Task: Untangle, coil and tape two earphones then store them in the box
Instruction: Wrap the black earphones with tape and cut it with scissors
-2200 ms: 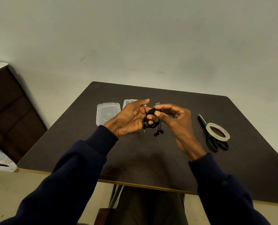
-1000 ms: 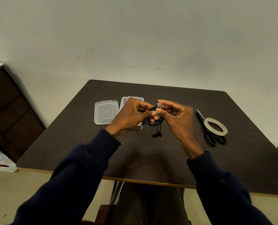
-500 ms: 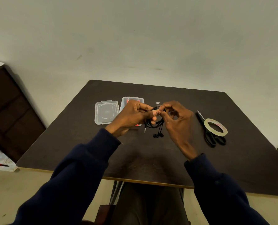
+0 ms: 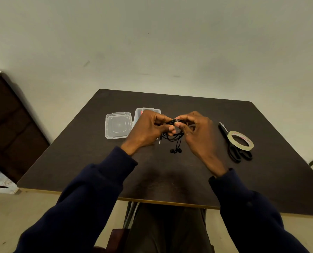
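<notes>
Dark tabletop (image 4: 170, 179) is carrying four items. Clear lid (image 4: 118, 125) is lying flat at far left. Clear box (image 4: 139, 114) is sitting just right of it, partly hidden from view, something red showing inside. At right, black scissors (image 4: 232, 152) are lying with blades pointing far-left. Tape roll (image 4: 241, 147) is resting flat on top of them, near the handles.

Dim, yellowish light is falling softly from above, leaving the dark brown square table (image 4: 261, 170) almost black. A diffuse shadow is pooling on its near middle. The clear plastic lid (image 4: 117, 125) at far left is catching a faint sheen. Wide-angle distortion is splaying the table's edges, and the right hand (image 4: 199, 136) is smearing slightly
</notes>
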### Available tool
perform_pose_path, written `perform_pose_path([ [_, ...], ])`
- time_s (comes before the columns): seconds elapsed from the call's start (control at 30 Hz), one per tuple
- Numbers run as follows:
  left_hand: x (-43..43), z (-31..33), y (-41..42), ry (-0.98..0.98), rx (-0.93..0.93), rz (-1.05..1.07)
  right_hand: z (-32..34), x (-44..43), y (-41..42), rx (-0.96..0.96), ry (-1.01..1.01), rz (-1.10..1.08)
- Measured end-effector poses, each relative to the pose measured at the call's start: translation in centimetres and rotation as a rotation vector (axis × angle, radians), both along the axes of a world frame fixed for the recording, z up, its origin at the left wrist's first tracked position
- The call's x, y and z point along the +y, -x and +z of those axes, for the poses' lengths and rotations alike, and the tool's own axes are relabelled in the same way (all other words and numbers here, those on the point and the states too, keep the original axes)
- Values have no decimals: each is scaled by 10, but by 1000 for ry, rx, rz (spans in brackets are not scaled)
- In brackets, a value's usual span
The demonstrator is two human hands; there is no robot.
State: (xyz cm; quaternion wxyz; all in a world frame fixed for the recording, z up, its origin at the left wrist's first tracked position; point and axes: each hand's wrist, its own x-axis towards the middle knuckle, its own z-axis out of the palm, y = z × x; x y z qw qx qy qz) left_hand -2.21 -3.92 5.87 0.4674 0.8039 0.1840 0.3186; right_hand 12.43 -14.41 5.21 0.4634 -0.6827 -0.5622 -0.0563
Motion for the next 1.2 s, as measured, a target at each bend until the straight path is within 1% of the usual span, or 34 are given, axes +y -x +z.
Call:
perform_pose_path([
  [0.27,-4,-2,-5,-52,25,94,3,4,-2,93,119,-12],
  [0.43,-2,-4,-4,-67,45,108,7,2,-2,194,273,63],
  [0.5,-3,-5,-4,-77,40,110,11,-1,-1,294,333,123],
  [0.57,-3,-5,-5,-83,38,104,14,-3,-2,458,372,181],
  [0.63,-3,-5,-4,-66,36,93,15,-2,-4,593,417,192],
  [0.77,-1,-5,-2,-53,28,99,15,-1,-10,703,466,217],
  [0.9,1,-8,0,-11,25,88,17,-3,-14,690,467,249],
  [1.03,2,-9,1,-30,40,107,16,-6,-13,563,467,252],
  [1.13,5,-11,0,-22,51,120,11,-6,-11,510,388,273],
  [1.2,6,-11,0,-4,63,112,7,-6,-10,411,335,205],
])
